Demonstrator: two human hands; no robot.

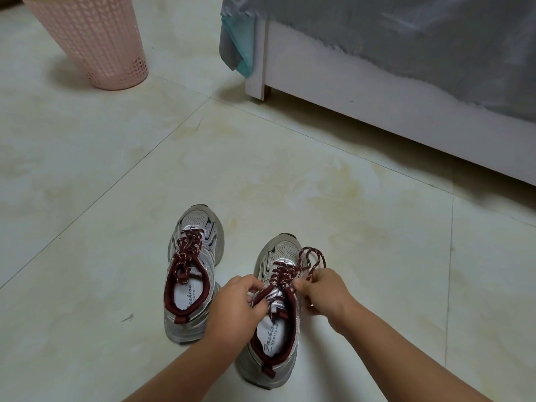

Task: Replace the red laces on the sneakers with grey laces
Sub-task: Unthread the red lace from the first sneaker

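Note:
Two grey and silver sneakers with dark red collars stand side by side on the tiled floor, toes pointing away from me. The left sneaker [193,271] has its red lace [187,252] tied. On the right sneaker [274,311], my left hand [236,304] grips the tongue and upper at the left side of the opening. My right hand [322,290] pinches the loose red lace [311,258], which loops up over the toe side. No grey laces are in view.
A pink perforated basket [95,39] stands at the far left. A white bed frame [377,111] draped with a grey cover [406,33] runs along the right. Cream floor tiles [116,184] lie between them and the shoes.

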